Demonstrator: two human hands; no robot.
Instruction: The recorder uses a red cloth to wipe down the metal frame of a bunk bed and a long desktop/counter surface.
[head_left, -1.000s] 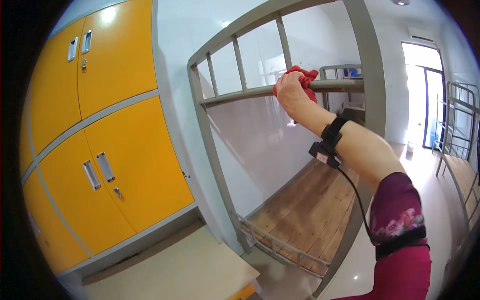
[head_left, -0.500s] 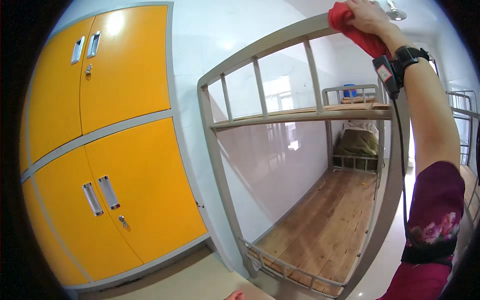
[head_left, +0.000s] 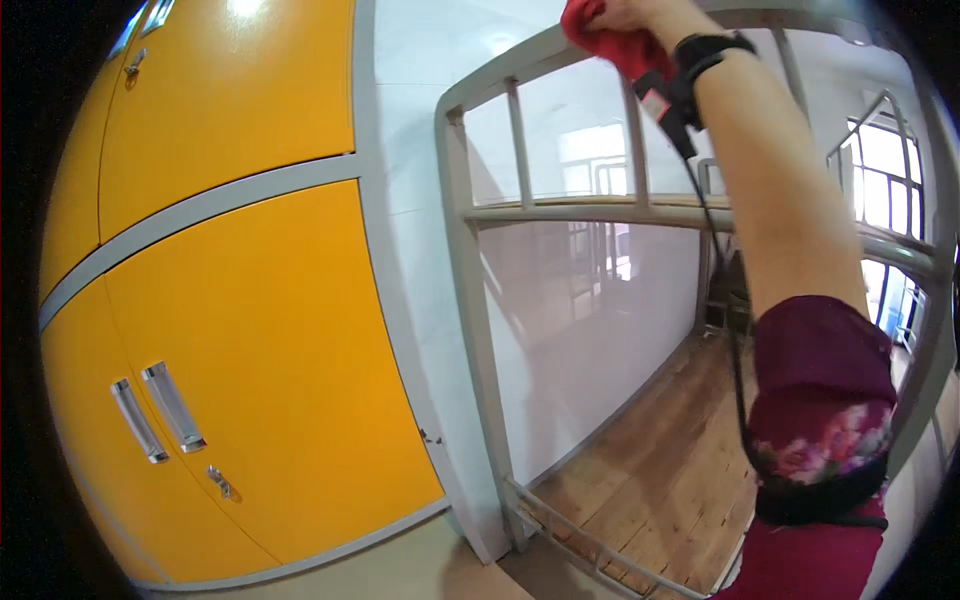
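Raised high, my right hand [head_left: 630, 14] is closed round a red cloth [head_left: 617, 48], partly cut off by the upper edge of the view. It presses the cloth against the top rail [head_left: 540, 53] of a grey metal bunk bed frame. A black band with a small dark device [head_left: 655, 104] circles my right wrist, and a black cable [head_left: 722, 275] hangs from it along the forearm. My left hand is out of view.
Yellow lockers [head_left: 270, 370] with metal handles and keys stand to the left. Below the rail are upright bars, a lower bunk of wooden boards [head_left: 640, 455] and a low end rail [head_left: 580, 540]. A glossy white wall [head_left: 580, 370] runs beside the bed.
My right hand and the red cloth have moved left along the top rail. The view has shifted nearer the bed and lockers. My left hand, partly seen at the lower edge before, has left view.
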